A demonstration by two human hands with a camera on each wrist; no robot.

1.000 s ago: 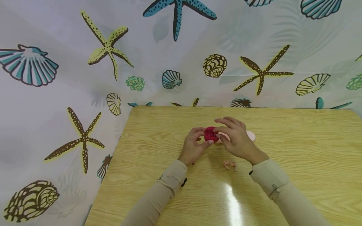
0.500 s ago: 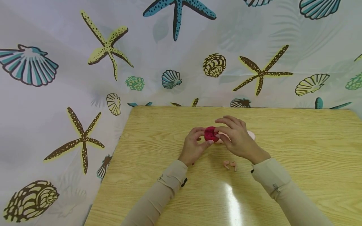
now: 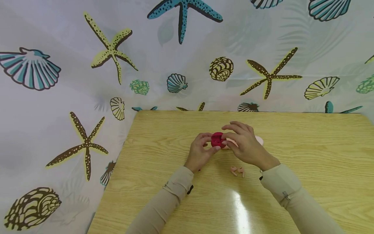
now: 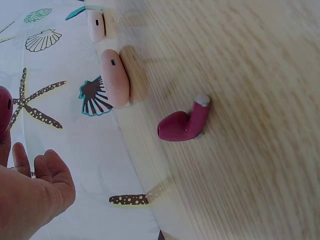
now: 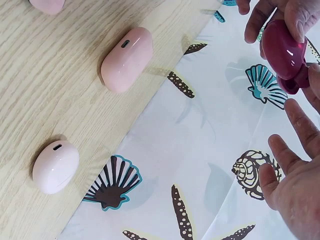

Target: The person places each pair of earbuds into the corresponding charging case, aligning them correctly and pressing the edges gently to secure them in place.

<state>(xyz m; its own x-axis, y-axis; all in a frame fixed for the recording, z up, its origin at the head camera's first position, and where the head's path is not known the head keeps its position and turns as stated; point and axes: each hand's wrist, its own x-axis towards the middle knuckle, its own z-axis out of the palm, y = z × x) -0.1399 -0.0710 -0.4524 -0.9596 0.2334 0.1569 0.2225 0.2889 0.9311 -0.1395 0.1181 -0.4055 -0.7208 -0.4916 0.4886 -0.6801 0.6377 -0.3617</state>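
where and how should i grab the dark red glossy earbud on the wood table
Probably best pinched from above, across the slim stem of the dark red glossy earbud: it lies on the wood table, and that straight stem looks narrower than the bulky, rounded head.

A glossy crimson earbud case (image 3: 217, 140) gapes open in a person's left hand (image 3: 200, 151), its hollow interior turned toward my head camera, a small dark port (image 4: 9, 104) marking its rounded shell. A smaller crimson piece (image 5: 296, 82) adjoins it at the right hand's (image 3: 246, 143) fingertips; from my remote post, I cannot tell earbud from lid.
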